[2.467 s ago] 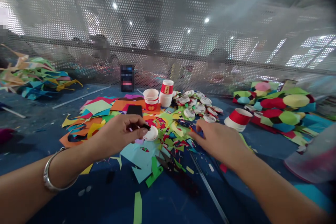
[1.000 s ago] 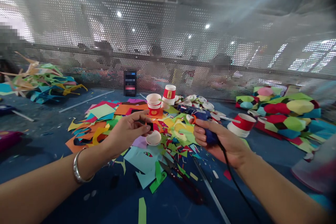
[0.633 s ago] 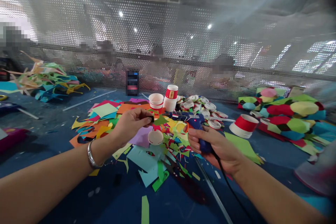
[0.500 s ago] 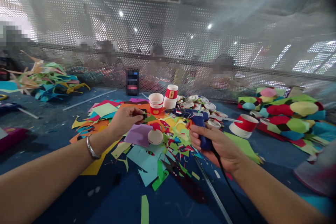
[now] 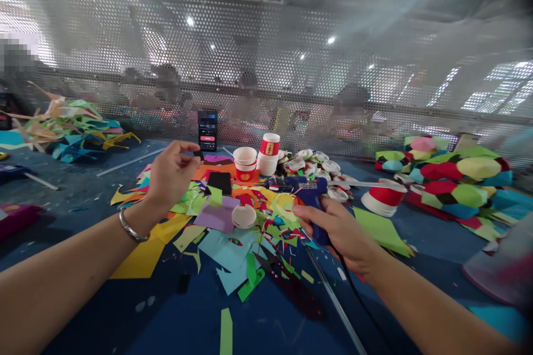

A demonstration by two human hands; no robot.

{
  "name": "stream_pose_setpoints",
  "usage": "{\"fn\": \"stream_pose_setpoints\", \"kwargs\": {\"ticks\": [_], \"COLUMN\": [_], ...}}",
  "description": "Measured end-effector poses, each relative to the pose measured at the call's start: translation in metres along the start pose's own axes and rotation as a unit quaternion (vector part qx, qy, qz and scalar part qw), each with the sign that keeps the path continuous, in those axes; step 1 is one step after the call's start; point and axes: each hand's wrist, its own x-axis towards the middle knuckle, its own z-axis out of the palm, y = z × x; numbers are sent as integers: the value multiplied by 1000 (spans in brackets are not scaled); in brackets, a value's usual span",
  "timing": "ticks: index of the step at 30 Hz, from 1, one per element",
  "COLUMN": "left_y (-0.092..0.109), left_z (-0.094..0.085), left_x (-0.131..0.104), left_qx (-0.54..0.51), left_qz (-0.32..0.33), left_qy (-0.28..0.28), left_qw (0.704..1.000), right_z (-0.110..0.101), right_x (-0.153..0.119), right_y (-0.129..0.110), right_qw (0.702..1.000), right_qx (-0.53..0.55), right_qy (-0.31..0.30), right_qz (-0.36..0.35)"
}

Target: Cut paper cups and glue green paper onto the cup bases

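My right hand (image 5: 333, 227) is wrapped round the grip of a blue hot glue gun (image 5: 310, 197). Its nozzle points left, a clear glue stick (image 5: 353, 183) runs out of its back, and a black cord hangs down. My left hand (image 5: 169, 175), raised over the left side of the paper pile, pinches a small black paper piece (image 5: 199, 154) between thumb and fingertips. Below and right of that hand lies a black paper square (image 5: 219, 183). A small white round paper piece (image 5: 244, 216), perhaps a cup bottom, rests between the hands on coloured scraps.
Red-and-white paper cups (image 5: 245, 165) and a cup stack (image 5: 268, 158) stand behind the scraps. Dark scissors (image 5: 287, 283) lie in front. Farther right are a tipped cup (image 5: 383, 198) and colourful patchwork paper pieces (image 5: 466, 172). A phone (image 5: 207, 130) leans against the perforated screen (image 5: 250, 28).
My left hand has moved left and slightly up with the small black piece, uncovering the black paper square. The glue gun in my right hand has shifted slightly left and lower.
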Motion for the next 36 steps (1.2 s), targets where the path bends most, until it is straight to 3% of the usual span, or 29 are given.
{"fn": "stream_pose_setpoints", "kwargs": {"ticks": [2, 4, 5, 8, 10, 13, 17, 28, 36], "left_y": [3, 9, 13, 24, 30, 35, 40, 41, 40], "left_z": [-4, -3, 0, 14, 24, 32, 33, 31, 31], "left_x": [3, -1, -7, -29, -45, -59, -64, -64, -65], "left_qx": [-13, -27, -33, -128, -167, -170, -172, -164, -157], "left_qz": [29, 42, 42, -8, -33, -54, -66, -55, -33], "left_qy": [40, 32, 8, -190, -243, -274, -282, -273, -274], "left_qw": [999, 998, 999, 973, 955, 945, 942, 946, 948], "right_z": [2, 4, 5, 6, 6, 4, 1, 3, 4], "right_x": [-1, -2, -2, -5, -6, -4, -1, -2, -2], "right_y": [0, -1, -2, -4, -5, -3, 1, 0, -2], "right_qw": [1000, 999, 999, 996, 993, 982, 961, 924, 917], "right_qx": [-27, -41, -49, -84, -114, -177, -257, -353, -364], "right_qy": [13, 19, 22, 18, 7, 9, 5, 4, 6], "right_qz": [5, 8, 5, -17, -34, -62, -103, -146, -163]}}
